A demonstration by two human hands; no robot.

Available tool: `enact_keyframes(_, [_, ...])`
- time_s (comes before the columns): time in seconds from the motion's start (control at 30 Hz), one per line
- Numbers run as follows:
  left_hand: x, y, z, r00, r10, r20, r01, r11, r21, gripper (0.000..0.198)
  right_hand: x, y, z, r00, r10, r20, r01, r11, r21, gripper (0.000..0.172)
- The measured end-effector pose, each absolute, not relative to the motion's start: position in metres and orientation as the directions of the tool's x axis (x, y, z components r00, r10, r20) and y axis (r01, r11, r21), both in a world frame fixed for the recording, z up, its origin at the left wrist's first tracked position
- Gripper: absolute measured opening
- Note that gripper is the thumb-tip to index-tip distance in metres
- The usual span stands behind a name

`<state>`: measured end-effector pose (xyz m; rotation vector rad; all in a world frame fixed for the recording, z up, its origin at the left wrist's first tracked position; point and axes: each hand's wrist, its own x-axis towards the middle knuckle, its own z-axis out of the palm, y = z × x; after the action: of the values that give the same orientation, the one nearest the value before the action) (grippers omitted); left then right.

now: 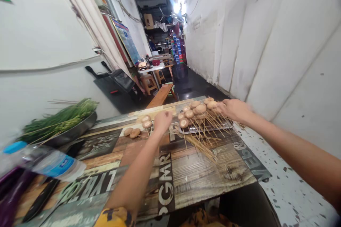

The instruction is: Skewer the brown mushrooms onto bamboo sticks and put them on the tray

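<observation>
Skewered mushrooms [195, 108] lie heaped on a metal tray [183, 132], their thin sticks pointing towards me. At the right end of the heap, my right hand [232, 109] is closed with its fingertips at a mushroom skewer [212, 105]. My left hand [163, 122] is closed above the table, left of the tray; its fingers are curled and what they hold, if anything, is hidden. Just left of it sit a few loose mushrooms [135, 133]. Bare bamboo skewers [204, 148] lie in a bundle in front of the tray.
A metal bowl of green vegetables [87, 123] stands at the table's left. Nearer are a water bottle [57, 165], a black-handled knife [41, 198] and purple eggplants [20, 193]. Beyond the patterned table [210, 181] are a wooden bench [161, 95] and a white wall on the right.
</observation>
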<state>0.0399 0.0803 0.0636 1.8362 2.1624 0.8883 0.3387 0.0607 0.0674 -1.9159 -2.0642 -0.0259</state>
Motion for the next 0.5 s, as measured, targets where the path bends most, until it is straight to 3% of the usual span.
enact_keyframes(0.1, [-0.036,0.073,0.074,-0.403,0.85,0.338,0.878,0.255,0.406,0.032,0.324,0.028,0.074,-0.057,0.872,0.487,0.974,0.155,-0.164,0.041])
enact_keyframes(0.17, [-0.076,0.066,0.072,-0.49,0.815,0.31,0.867,0.419,0.269,0.044,0.293,0.004,0.072,-0.176,0.826,0.535,0.937,0.307,-0.166,0.042])
enact_keyframes(0.27, [-0.103,0.06,0.057,-0.498,0.848,0.181,0.867,0.49,0.087,0.057,0.219,-0.009,0.057,-0.472,0.806,0.358,0.791,0.566,-0.231,0.039])
enact_keyframes(0.33, [-0.102,0.06,0.043,-0.465,0.876,0.13,0.885,0.461,0.061,0.061,0.163,0.003,0.042,-0.564,0.802,0.196,0.718,0.594,-0.363,0.034])
enact_keyframes(0.4, [-0.092,0.063,0.029,-0.451,0.882,0.136,0.892,0.447,0.058,0.065,0.113,0.027,0.028,-0.519,0.854,0.035,0.679,0.437,-0.59,0.028])
enact_keyframes(0.5, [-0.077,0.071,0.014,-0.452,0.875,0.175,0.891,0.435,0.126,0.059,0.061,0.065,0.013,-0.405,0.913,-0.052,0.7,0.273,-0.66,0.031])
